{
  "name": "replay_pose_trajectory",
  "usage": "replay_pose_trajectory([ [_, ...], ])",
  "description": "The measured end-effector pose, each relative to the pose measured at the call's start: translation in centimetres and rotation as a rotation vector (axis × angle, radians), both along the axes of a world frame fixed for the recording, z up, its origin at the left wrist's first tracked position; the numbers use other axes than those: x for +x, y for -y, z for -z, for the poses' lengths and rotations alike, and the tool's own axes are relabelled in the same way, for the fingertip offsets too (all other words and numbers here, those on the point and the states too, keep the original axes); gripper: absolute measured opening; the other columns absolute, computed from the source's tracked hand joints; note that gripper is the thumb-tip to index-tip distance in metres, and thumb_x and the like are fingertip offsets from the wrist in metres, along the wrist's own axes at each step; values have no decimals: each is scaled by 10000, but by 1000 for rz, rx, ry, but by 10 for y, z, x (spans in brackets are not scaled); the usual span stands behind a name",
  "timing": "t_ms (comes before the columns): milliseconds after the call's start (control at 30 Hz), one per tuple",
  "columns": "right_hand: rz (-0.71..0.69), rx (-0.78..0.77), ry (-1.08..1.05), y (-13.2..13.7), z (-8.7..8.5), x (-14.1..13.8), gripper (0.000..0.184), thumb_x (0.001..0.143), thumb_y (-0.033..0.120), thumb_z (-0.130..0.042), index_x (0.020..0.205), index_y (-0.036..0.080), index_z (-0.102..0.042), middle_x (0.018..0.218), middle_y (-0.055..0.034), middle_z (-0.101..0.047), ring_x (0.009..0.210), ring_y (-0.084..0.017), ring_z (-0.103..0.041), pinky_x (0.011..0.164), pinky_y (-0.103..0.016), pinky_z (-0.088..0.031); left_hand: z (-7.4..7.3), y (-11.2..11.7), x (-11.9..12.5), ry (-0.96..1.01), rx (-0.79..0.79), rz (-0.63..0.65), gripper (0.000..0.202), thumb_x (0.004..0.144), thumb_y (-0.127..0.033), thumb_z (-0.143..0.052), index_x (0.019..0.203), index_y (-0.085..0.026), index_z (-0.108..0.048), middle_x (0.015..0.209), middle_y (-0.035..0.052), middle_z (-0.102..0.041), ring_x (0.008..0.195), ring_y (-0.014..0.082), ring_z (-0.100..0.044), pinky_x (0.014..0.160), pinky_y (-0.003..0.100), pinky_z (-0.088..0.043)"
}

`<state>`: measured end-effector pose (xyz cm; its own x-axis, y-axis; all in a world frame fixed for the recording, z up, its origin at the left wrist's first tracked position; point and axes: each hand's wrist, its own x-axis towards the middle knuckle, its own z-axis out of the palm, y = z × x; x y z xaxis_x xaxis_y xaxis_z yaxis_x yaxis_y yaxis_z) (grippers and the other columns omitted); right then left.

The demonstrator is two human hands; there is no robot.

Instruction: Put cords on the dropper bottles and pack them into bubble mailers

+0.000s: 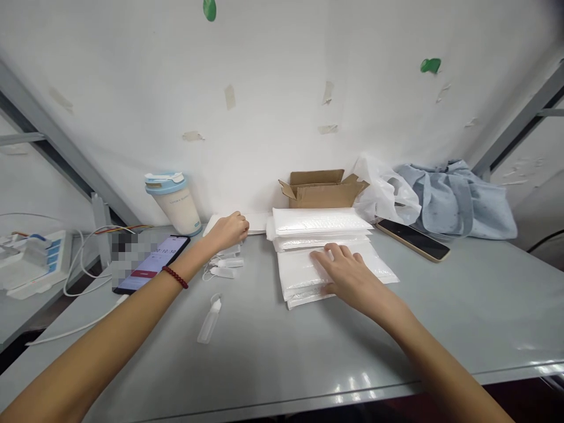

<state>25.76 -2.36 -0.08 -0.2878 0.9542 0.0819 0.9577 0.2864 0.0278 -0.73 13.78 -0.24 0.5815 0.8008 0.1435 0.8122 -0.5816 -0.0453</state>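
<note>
My left hand (229, 231) is closed, its fingers curled down over the edge of some flat white sheets (257, 221) near the wall. Whatever it may hold is hidden under the knuckles. Just in front of it lie several small clear plastic bottles (222, 272) with thin loops. A single translucent bottle (209, 322) with a nozzle tip lies apart, nearer the front. My right hand (346, 273) rests with fingers spread on the front pile of white bubble mailers (299, 271). More bubble mailers (319, 220) are stacked behind, overlapping that pile.
An open cardboard box (326, 194) stands against the wall, beside a white plastic bag (383, 191) and a blue cloth bag (458, 200). A dark phone (414, 239) lies at right. Left are a lit phone (152, 264), a lidded cup (176, 205), cables and a power strip (44, 264).
</note>
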Motion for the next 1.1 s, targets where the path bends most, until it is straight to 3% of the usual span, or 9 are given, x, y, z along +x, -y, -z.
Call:
replay_pose_trajectory([
  [233,29,-51,-35,1,-4,-2,520,663,152,-713,1132,214,-497,1258,-173,-440,1082,-329,-479,792,-443,-432,-1,0,2,-38,146,-29,193,779,-151,-456,683,-169,-623,758,95,-651,811,238,-555,564,280,-384],
  [533,-96,30,-161,1,3,-7,660,652,289,-758,1229,181,-458,1321,-195,-395,1185,-325,-423,892,-442,-429,-10,9,-23,35,483,-192,245,860,-135,-361,808,-133,-601,865,149,-613,917,281,-522,602,333,-378],
  [700,-91,73,-211,-3,3,-8,670,722,525,-645,1275,222,-418,1295,-175,-424,1156,-328,-454,844,-462,-462,-11,23,-41,191,679,-242,205,867,-168,-392,770,-165,-573,786,92,-598,842,244,-541,574,311,-373],
  [833,-17,166,-230,-10,5,-2,570,813,555,-517,1260,211,-431,1265,-183,-457,1147,-333,-469,819,-476,-470,-1,47,-47,383,853,-166,130,837,-156,-470,733,-190,-540,713,30,-580,747,184,-553,573,281,-405],
  [967,-22,310,-270,-17,7,2,323,836,397,-568,1079,185,-554,1038,-124,-612,951,-282,-588,742,-426,-501,5,79,-43,430,961,36,97,750,-111,-592,728,-188,-538,689,28,-606,687,175,-569,592,291,-457],
  [1033,-73,476,-358,-16,4,0,136,848,281,-571,946,188,-585,859,-70,-654,799,-227,-624,691,-376,-511,0,93,-38,437,1026,151,135,709,-89,-635,750,-190,-554,684,31,-608,644,173,-567,567,298,-464],
  [1100,-153,729,-433,-9,1,-6,120,823,169,-597,939,190,-577,793,-50,-652,743,-196,-623,665,-340,-511,-7,106,-32,424,1084,233,162,690,-82,-656,757,-201,-570,682,29,-609,625,173,-567,562,303,-478],
])
